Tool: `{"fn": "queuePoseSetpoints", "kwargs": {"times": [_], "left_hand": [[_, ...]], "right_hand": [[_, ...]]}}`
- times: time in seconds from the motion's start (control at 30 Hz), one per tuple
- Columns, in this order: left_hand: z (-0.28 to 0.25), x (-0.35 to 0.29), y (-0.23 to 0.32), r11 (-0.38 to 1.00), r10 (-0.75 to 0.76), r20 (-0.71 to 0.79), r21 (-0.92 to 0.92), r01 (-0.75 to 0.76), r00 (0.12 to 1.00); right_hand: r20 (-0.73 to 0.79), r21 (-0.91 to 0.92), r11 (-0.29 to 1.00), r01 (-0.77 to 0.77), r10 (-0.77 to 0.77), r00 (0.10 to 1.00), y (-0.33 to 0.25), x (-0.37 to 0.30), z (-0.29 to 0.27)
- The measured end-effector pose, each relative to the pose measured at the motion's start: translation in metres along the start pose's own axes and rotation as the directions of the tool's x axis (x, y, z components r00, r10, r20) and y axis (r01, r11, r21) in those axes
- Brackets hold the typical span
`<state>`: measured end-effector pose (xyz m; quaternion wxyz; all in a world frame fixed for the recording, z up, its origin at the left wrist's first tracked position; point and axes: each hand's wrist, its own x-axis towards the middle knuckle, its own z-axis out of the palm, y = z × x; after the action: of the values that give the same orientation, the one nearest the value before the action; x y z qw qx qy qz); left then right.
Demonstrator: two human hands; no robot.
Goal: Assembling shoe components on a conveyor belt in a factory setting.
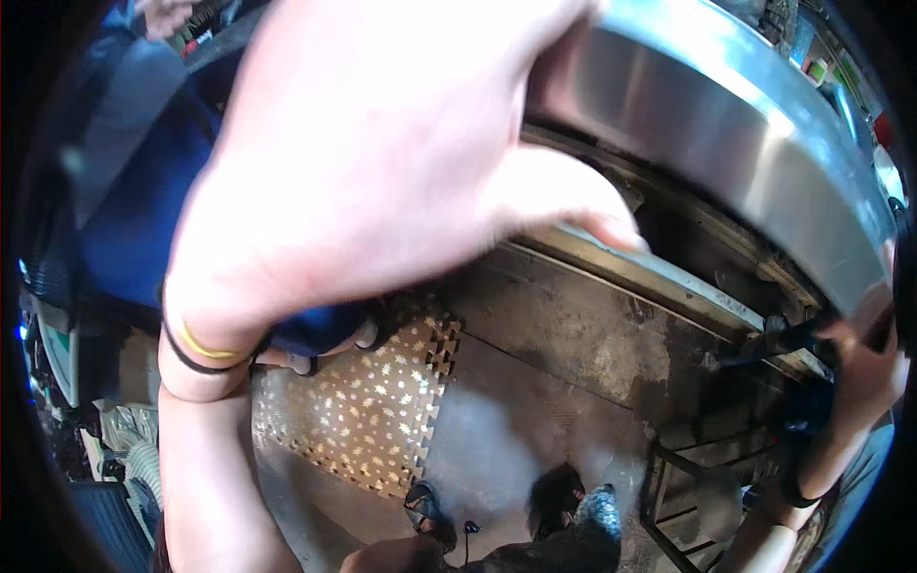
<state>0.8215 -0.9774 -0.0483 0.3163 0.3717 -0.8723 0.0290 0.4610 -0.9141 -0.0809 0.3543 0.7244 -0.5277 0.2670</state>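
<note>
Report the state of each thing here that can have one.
Left hand: thumb spread, other fingers hidden.
Right hand: at the picture's edge, grip unclear.
Steel panel: shiny, partly hidden.
Patterned mat: lying flat, toothed edge unjoined.
Yellow wristband: worn.

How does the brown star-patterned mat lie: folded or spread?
Spread: the brown star-patterned mat lies flat on the dark floor, its toothed edge showing.
</note>
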Motion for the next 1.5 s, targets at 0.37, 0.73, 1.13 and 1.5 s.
{"fn": "queuePoseSetpoints", "kwargs": {"times": [0.37, 0.73, 1.13, 1.5], "left_hand": [[-0.016, 0.002, 0.002, 0.977, -0.005, -0.112, 0.212, 0.029, 0.994], [-0.043, 0.047, 0.029, 0.953, -0.242, -0.036, 0.181, 0.244, 0.97], [0.037, 0.157, -0.027, 0.794, -0.607, 0.182, 0.196, 0.576, 0.774], [0.023, 0.173, -0.029, 0.75, -0.658, 0.223, 0.267, 0.605, 0.719]], "right_hand": [[0.013, -0.024, 0.999, -0.03, 0.03, 0.999, -0.017, 0.015, -0.014], [0.34, 0.285, 0.939, -0.19, 0.087, 0.937, -0.002, 0.045, -0.045], [0.53, 0.453, 0.842, -0.291, 0.008, 0.848, 0.098, 0.146, 0.013], [0.513, 0.714, 0.672, -0.199, -0.308, 0.801, -0.002, 0.295, 0.189]]}}
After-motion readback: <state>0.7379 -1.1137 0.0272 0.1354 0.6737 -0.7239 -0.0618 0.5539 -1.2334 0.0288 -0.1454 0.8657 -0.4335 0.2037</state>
